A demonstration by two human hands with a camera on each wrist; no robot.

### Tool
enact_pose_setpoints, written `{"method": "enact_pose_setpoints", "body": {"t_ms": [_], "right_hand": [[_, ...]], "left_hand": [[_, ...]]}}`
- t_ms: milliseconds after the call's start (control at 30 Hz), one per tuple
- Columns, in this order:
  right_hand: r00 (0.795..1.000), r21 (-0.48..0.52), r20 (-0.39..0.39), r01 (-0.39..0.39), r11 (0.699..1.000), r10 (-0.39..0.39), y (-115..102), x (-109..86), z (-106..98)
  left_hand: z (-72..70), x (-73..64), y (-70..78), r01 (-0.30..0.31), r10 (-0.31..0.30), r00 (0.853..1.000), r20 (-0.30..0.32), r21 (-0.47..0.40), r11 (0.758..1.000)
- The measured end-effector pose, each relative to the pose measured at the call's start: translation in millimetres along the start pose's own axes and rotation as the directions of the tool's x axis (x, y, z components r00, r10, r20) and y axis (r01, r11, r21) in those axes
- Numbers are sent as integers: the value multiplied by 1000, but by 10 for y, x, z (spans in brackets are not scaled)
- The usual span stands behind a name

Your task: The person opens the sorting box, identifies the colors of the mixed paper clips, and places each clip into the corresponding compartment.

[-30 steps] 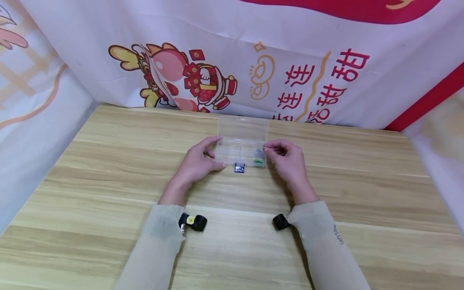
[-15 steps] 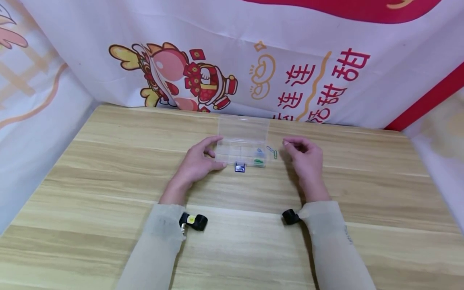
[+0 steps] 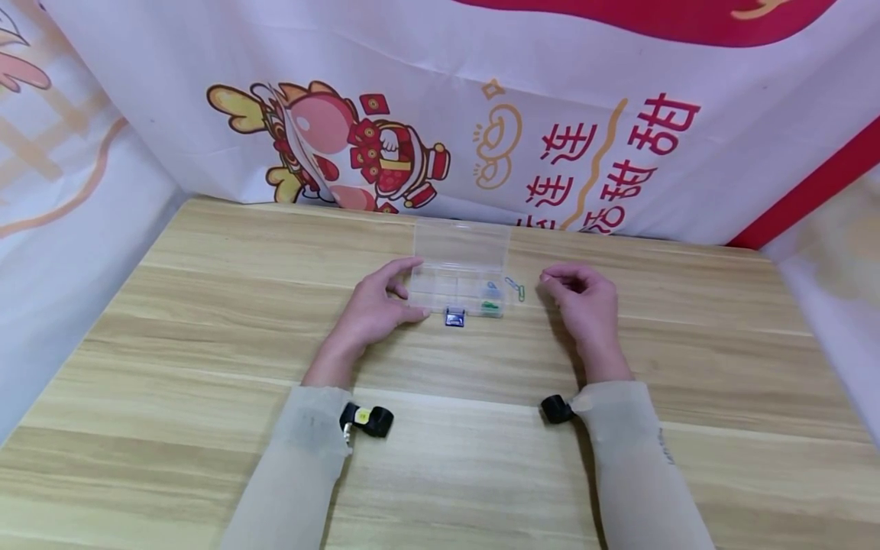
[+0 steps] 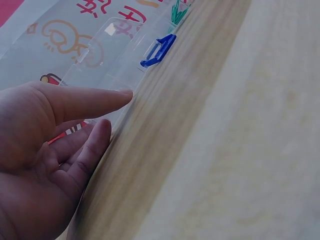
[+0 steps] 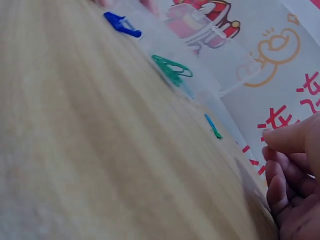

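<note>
A clear compartment box point(image 3: 445, 284) lies on the table with its transparent lid point(image 3: 462, 244) raised behind it. My left hand point(image 3: 374, 304) holds the box's left end, thumb at the front corner and a finger at the back edge. A blue latch point(image 3: 454, 317) hangs from the front. Green paper clips point(image 3: 490, 305) lie in the front right compartment, with something blue point(image 3: 492, 287) behind them. On the table, just right of the box, are a blue paper clip point(image 3: 511, 283) and a green paper clip point(image 3: 521, 293). Beyond them, my right hand point(image 3: 584, 302) has loosely curled fingers; nothing shows between them.
The wood-grain table point(image 3: 447, 473) stretches around the box on all sides. A printed white cloth point(image 3: 584, 61) hangs behind its back edge, and another cloth point(image 3: 62, 153) borders the left side. Black wrist cameras point(image 3: 555, 409) sit at both sleeves.
My right hand has drawn away from the box's right side to the right, and the two clips on the table now show. The left hand and the box have stayed put.
</note>
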State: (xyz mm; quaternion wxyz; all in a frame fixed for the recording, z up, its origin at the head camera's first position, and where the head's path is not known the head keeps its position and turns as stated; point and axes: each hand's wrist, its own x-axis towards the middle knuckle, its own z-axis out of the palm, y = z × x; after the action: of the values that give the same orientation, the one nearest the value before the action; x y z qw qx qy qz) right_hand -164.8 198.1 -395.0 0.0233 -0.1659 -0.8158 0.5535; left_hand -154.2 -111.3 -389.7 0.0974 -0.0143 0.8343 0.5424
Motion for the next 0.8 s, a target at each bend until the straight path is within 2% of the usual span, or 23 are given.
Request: {"method": "enact_pose_setpoints", "body": {"t_ms": [100, 300, 433, 667, 800], "right_hand": [[998, -106, 49, 55, 993, -50, 5, -14, 14], [982, -267, 130, 170, 948, -139, 25, -33, 31], [976, -308, 142, 199, 930, -162, 27, -36, 47], [976, -329, 133, 210, 921, -175, 9, -45, 62], [969, -362, 150, 237, 902, -195, -8, -57, 64]], "left_hand": [[-2, -1, 3, 0, 0, 1000, 0, 0, 1000], [-6, -5, 21, -1, 1, 1000, 4, 5, 1000], [-7, -6, 26, -1, 1, 1000, 3, 6, 1000], [-8, -4, 20, 22, -22, 1000, 5, -3, 1000], [-13, -3, 15, 25, -25, 1000, 5, -3, 1000]]}}
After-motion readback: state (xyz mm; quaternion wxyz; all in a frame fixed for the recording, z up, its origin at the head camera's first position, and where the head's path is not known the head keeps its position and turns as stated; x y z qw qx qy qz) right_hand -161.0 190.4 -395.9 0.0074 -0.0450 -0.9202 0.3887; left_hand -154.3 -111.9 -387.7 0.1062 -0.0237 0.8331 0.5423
